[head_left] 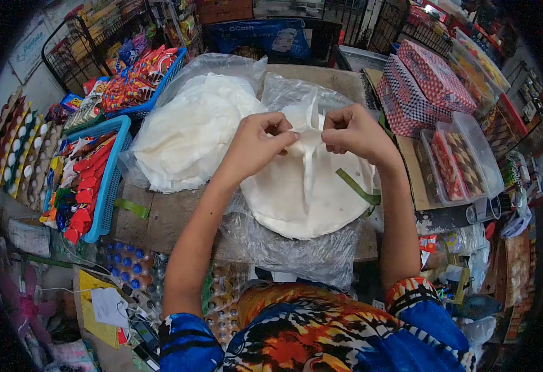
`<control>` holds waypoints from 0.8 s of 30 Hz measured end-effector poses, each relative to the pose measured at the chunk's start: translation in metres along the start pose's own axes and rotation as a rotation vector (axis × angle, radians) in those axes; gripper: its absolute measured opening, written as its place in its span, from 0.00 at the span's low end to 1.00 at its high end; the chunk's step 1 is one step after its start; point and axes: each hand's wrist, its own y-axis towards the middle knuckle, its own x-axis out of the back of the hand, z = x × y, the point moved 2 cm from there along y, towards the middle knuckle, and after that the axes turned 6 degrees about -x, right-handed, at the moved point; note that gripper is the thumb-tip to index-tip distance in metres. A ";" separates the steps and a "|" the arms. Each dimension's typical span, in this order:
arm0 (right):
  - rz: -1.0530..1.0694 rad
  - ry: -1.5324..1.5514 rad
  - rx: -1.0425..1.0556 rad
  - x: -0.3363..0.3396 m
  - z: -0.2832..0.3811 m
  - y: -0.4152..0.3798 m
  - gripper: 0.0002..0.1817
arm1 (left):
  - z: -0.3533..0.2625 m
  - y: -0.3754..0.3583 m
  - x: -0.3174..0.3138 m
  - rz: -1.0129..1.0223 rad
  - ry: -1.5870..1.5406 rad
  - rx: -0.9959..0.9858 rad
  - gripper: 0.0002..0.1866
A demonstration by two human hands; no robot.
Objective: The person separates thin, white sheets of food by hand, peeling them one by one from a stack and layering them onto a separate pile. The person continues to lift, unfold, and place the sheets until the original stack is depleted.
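Observation:
A stack of thin, round, white spring roll wrappers [278, 204] lies in front of me on clear plastic. My left hand [262, 136] pinches the edge of the top wrapper [309, 167] between thumb and fingers. On the other side, my right hand [355, 133] grips the same wrapper, its fingers curled closed. Between the hands the sheet is lifted into a narrow upright fold. To the left, a looser pile of separated wrappers [191, 130] rests on a clear plastic bag [222, 65]. A green strip [353, 185] lies across the stack's right side.
Blue baskets of packaged snacks [122, 180] stand at the left, beside egg trays [20, 149]. At the right are checkered boxes [417, 93] and a clear plastic container [464, 161]. Another green strip [132, 208] lies on the wooden table [172, 217]. Bottles [132, 263] sit below the front edge.

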 end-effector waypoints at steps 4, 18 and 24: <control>0.002 -0.038 0.002 0.009 -0.006 0.003 0.05 | -0.002 0.000 0.001 -0.097 0.109 -0.089 0.05; -0.132 -0.219 0.233 0.016 -0.015 0.013 0.16 | -0.011 -0.002 0.002 -0.159 0.285 -0.129 0.07; -0.277 -0.141 0.058 0.054 -0.019 0.002 0.09 | -0.003 0.003 0.028 -0.326 -0.124 -0.105 0.11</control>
